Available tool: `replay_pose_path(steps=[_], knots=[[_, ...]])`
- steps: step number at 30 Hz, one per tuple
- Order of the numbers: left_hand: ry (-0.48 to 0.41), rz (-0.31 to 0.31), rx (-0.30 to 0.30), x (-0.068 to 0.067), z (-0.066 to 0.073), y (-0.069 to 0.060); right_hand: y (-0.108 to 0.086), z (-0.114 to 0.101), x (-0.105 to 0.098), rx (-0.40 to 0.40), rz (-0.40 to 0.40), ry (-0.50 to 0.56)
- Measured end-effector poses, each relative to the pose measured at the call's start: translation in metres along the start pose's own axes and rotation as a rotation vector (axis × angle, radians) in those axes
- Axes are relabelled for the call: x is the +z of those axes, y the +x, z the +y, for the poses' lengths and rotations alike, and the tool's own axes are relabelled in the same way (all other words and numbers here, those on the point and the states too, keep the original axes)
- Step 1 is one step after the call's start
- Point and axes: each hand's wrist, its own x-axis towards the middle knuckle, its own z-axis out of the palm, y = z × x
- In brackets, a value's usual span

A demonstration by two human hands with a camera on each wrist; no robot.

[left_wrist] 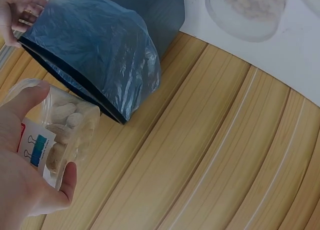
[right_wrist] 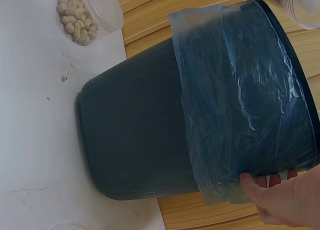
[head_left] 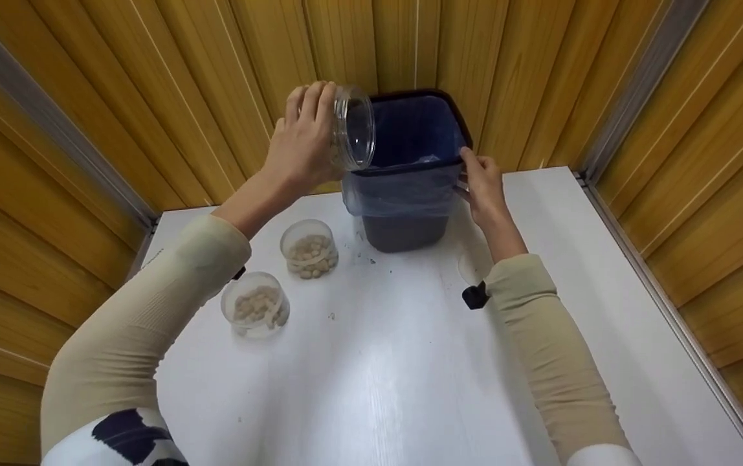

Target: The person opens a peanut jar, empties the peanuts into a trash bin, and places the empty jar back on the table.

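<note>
My left hand (head_left: 303, 139) grips a clear plastic jar (head_left: 353, 129), tipped on its side with its mouth toward the bin opening. In the left wrist view, unshelled peanuts (left_wrist: 62, 122) and a label (left_wrist: 36, 144) show in this jar, with thumb and fingers on either side. The dark trash bin (head_left: 404, 233) stands upright, lined with a translucent blue bag (head_left: 410, 194) folded over its rim. At the bin's right side, my right hand (head_left: 485, 184) holds the bin near the rim; in the right wrist view its thumb (right_wrist: 250, 185) lies against the bag.
Two clear round containers, a farther one (head_left: 307, 228) and a nearer one (head_left: 235, 323), hold peanuts on the white table (head_left: 371, 375), left of the bin. Wood-patterned walls (head_left: 203, 84) surround the table. Small dark specks mark its surface.
</note>
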Motion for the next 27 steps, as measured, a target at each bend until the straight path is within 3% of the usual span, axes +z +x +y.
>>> replay_pose_path(steps=[7,13,27], knots=[[0.094,-0.031,-0.013,0.007,-0.007,0.015,-0.002,0.004,0.002,-0.006,0.000,-0.073],[0.146,-0.079,-0.018,0.012,-0.012,0.026,-0.002,0.004,0.004,0.002,0.006,-0.076],[0.275,-0.123,0.022,0.028,-0.002,0.053,-0.003,0.003,0.005,-0.014,-0.004,-0.090]])
